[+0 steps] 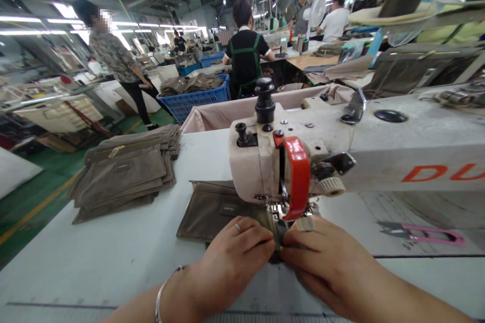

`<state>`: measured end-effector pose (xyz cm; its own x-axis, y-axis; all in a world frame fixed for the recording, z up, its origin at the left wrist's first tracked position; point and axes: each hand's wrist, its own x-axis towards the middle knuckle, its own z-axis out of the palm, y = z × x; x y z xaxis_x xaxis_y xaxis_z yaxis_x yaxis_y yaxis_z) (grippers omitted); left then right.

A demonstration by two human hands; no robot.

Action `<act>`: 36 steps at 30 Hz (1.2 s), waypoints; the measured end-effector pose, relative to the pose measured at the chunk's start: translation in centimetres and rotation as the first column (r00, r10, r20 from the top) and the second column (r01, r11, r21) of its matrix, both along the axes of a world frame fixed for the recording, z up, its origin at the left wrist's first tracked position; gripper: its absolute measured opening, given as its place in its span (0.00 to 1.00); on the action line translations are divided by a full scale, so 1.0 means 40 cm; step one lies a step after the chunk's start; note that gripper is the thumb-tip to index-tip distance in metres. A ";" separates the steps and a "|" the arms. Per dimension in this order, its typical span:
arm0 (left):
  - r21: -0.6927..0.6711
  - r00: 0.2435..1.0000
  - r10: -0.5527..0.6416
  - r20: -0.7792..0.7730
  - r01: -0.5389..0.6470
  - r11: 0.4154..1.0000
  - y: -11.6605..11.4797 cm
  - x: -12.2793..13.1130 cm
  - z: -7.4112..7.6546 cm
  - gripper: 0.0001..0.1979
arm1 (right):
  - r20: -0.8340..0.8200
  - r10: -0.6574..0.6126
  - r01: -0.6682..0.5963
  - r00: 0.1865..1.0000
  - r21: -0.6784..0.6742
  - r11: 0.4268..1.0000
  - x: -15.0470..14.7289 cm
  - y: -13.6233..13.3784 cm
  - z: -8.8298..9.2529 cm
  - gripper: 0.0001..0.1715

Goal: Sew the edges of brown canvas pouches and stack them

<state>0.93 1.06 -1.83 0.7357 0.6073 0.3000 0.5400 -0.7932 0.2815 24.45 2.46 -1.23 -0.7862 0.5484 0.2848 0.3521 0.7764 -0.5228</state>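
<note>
A dark olive-brown fabric panel (212, 214) with a small label lies partly under the head of a white sewing machine (246, 171). My left hand (237, 247), with a ring and a bracelet, presses on the panel's near right edge, its fingers closed on the fabric. Just right of the presser foot, my right hand (322, 252) has thumb and fingertips pinched at the same edge. Both hands' fingertips nearly meet in front of the needle area. A red guard (297, 176) hides part of the needle.
A stack of similar fabric pieces (125, 166) lies at the table's left. Pink-handled thread snips (428, 233) rest right of my right hand. Behind the machine are a pinkish cloth-lined bin (220, 116) and a filled blue basket (197, 103). Several people work or stand farther back.
</note>
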 end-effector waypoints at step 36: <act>0.132 1.000 -0.010 0.023 0.007 0.991 0.139 -0.014 -0.007 0.09 | 0.040 -0.231 0.207 0.972 0.321 0.924 -0.017 0.012 -0.054 0.25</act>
